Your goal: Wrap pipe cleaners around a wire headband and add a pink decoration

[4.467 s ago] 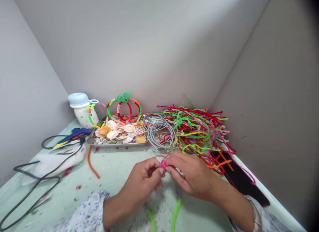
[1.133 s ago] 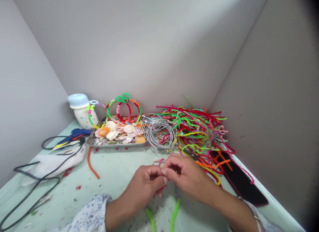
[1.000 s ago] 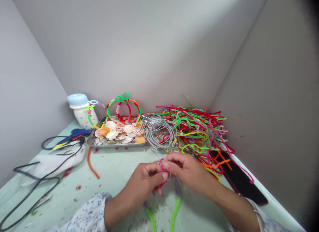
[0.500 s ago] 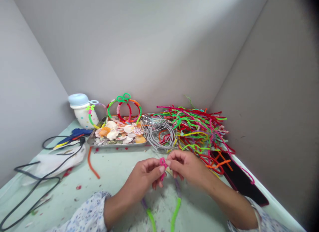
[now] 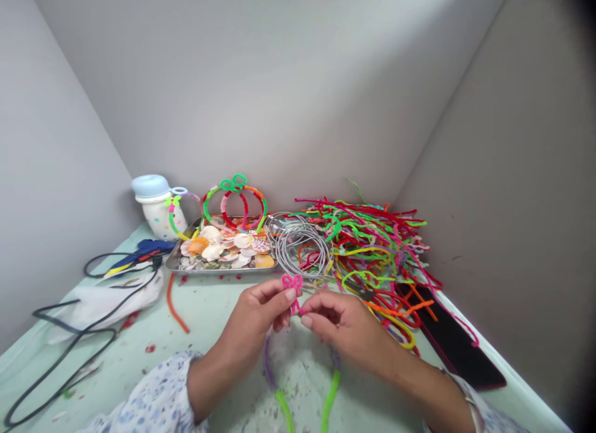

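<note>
A pink pipe cleaner [image 5: 293,281], bent into small loops like a bow, is pinched between the thumb and fingers of my left hand [image 5: 261,312]. My right hand [image 5: 342,318] has its thumb and forefinger closed at the lower tail of the same pipe cleaner. Below both hands lies a headband [image 5: 330,392] wrapped in purple and bright green; its top is partly hidden behind my fingers.
Behind my hands stand a metal tray [image 5: 223,270] of shells, finished wrapped headbands [image 5: 265,206], coiled grey wire [image 5: 305,247] and a heap of pipe cleaners [image 5: 372,234]. At left are a white bottle [image 5: 162,216], a blue-handled tool [image 5: 144,250] and a black cable [image 5: 51,371].
Both hands have shifted slightly left. The pink loops now stand clear above my left fingertips, and my right fingers have moved down from the loops to the tail.
</note>
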Tool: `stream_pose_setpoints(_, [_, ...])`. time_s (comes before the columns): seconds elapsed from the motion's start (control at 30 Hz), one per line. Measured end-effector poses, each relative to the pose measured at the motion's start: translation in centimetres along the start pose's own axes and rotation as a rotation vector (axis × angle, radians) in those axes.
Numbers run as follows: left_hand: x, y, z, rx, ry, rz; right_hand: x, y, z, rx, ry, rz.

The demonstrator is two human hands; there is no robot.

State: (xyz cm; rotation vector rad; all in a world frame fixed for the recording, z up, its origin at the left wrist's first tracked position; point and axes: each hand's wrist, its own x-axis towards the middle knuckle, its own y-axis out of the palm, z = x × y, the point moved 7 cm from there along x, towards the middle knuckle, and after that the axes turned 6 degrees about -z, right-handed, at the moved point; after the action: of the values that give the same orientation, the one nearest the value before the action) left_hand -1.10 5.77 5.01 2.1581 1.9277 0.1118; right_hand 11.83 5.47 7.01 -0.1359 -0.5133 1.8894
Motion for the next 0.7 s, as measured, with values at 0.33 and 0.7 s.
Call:
stream_pose_setpoints(0.33, [0.3,-0.6,-0.1,0.264,0.035,-0.08,-0.2,-2.7,2.1,-0.395,-0.274,-0.182])
stream_pose_setpoints(0.7, [0.1,-0.2,0.3,0.165,-0.057,-0.06,-0.6,-2.8,3.0,-0.384,-0.417,-0.049])
